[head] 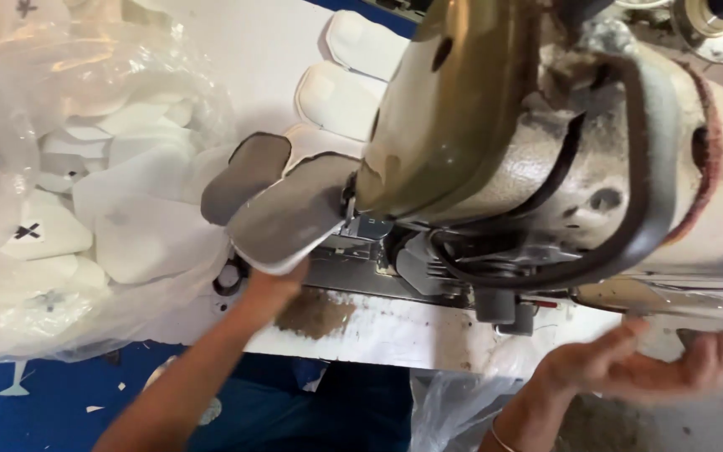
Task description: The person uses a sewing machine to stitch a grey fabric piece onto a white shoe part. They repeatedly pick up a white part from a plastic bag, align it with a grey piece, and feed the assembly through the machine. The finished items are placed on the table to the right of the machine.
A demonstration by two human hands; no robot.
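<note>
A heavy industrial sewing machine point(546, 151) is filling the right half of the view, its beige metal body chipped and grimy, with a black rubber belt point(638, 167) looping round it. To the left, a large clear plastic bag point(10, 167), crinkled and glossy, is slumping on the white table point(395, 331) and bulging with flat white padded pieces, one of them showing a black cross mark point(28, 232) near the bag's lower left. More white stitched pieces point(336, 96) are lying in a chain behind the machine. Just beside the needle area, a grey-faced fabric piece point(282, 213), soft and rounded with a white edge, is sitting on the table. The left hand point(274, 285) is pressing up under its lower edge, fingers hidden, so the grasp cannot be told. The right hand point(638, 364), blurred, is hanging open and released under the table's right edge.
</note>
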